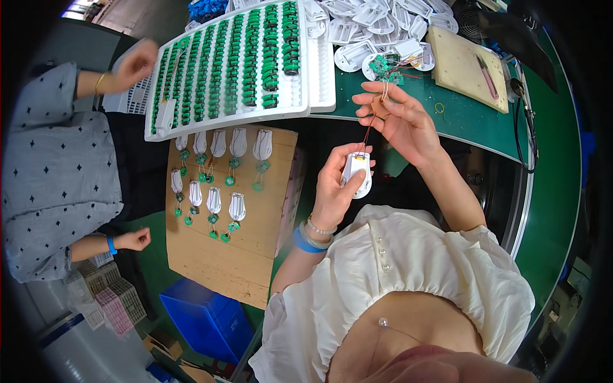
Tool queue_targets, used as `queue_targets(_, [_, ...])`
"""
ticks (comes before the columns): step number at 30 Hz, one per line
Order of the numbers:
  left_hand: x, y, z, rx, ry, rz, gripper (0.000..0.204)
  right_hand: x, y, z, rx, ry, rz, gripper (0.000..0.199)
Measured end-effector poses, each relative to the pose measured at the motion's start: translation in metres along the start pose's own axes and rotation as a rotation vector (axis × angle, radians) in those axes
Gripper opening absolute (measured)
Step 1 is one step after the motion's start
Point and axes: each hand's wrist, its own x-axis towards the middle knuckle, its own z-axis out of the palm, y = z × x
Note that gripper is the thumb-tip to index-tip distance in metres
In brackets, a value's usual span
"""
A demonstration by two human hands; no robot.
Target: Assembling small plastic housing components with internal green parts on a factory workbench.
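Observation:
My left hand grips a white plastic housing, with the thumb pressed on its face. Thin red and dark wires rise from the housing's top toward my right hand. There the thumb and fingertips pinch the wires, while the other fingers stretch out to the left. What lies behind those fingertips is partly hidden. Just beyond my right hand, small green circuit boards with loose wires lie on the green bench.
White housings are heaped at the back. Left of them, a white tray carries rows of green parts. Wired housings lie on cardboard. Tweezers rest on a cream board. A co-worker is at the left, near a blue bin.

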Motion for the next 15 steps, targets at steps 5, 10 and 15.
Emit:
queue_targets(5, [0.000,-0.001,0.000,0.005,0.014,-0.021,0.041,0.000,0.001,-0.001,-0.009,0.009,-0.002,0.039])
queue_targets(10, [0.009,-0.011,-0.007,0.058,0.086,0.033,0.041,-0.005,0.005,0.000,-0.268,-0.051,-0.122,0.033])
queue_targets(15, [0.021,-0.011,-0.008,0.065,0.105,0.068,0.037,-0.018,0.005,0.011,-0.586,-0.266,-0.103,0.023])
